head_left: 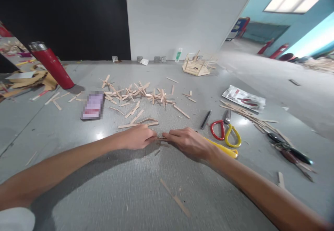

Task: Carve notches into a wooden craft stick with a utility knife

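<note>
My left hand point(141, 137) and my right hand point(188, 141) face each other low over the grey table. Both are closed, pinching opposite ends of a short wooden craft stick point(161, 138); most of it is hidden by the fingers. Small stick scraps point(157, 152) lie just below. Beyond my left hand is a flat craft stick point(125, 126) with a bent one beside it. A tool with a yellow handle point(227, 150) sits partly behind my right hand and forearm. Farther back, many crossed craft sticks point(141, 91) form a loose pile.
Red-and-yellow-handled scissors point(225, 130) and a black pen point(206, 119) lie right of centre. Pliers point(289, 151), loose sticks and a white packet point(244, 98) are farther right. A red flask point(52, 65) stands left behind a phone point(93, 105). A wooden frame point(196, 67) sits at the back.
</note>
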The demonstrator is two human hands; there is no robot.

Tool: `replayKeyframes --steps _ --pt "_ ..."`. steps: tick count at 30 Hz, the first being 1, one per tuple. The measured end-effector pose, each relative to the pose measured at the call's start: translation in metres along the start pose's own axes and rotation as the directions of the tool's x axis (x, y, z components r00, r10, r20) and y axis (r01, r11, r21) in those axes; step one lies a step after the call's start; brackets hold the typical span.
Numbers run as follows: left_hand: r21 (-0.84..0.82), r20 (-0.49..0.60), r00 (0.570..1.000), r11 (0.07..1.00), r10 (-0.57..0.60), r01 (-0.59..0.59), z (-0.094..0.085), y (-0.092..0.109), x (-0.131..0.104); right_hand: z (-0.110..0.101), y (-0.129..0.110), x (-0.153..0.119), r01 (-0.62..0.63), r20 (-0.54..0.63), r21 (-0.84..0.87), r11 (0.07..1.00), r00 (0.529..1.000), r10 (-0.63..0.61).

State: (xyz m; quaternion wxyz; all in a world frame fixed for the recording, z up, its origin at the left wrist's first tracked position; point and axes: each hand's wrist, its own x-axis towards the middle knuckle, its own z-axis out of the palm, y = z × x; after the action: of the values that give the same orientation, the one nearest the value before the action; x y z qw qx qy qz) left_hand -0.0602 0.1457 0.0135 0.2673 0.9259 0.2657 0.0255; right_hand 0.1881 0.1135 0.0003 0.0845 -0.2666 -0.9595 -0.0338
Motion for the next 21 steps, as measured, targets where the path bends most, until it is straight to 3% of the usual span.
replayKeyframes --steps 6,10,13,15,18,21 --pt "-0.025 -0.039 0.999 0.999 0.021 -0.022 -0.003 0.000 0.002 0.007 0.004 0.002 0.075 -0.055 0.004 0.997 0.996 -0.075" --pt "-0.195 -0.001 1.000 0.981 -0.003 0.003 -0.007 -0.004 0.003 0.013 0.002 -0.001 -0.048 -0.165 0.021 0.999 0.985 0.051" --pt "-0.449 0.137 0.985 0.879 -0.108 0.159 -0.012 -0.006 0.002 0.016 -0.003 -0.001 -0.211 -0.287 0.119 0.970 0.928 0.237" --pt "-0.557 0.182 0.972 0.799 -0.150 0.228 -0.017 -0.003 0.000 0.013 -0.010 0.001 -0.255 -0.337 0.257 0.932 0.881 0.333" --pt "-0.611 0.188 0.969 0.754 -0.158 0.241 -0.027 0.010 -0.005 0.000 -0.025 0.005 -0.250 -0.365 0.452 0.856 0.824 0.434" --pt "-0.586 0.147 0.977 0.782 -0.152 0.210 -0.035 0.032 -0.011 -0.018 -0.042 0.007 -0.322 -0.344 0.549 0.771 0.754 0.560"
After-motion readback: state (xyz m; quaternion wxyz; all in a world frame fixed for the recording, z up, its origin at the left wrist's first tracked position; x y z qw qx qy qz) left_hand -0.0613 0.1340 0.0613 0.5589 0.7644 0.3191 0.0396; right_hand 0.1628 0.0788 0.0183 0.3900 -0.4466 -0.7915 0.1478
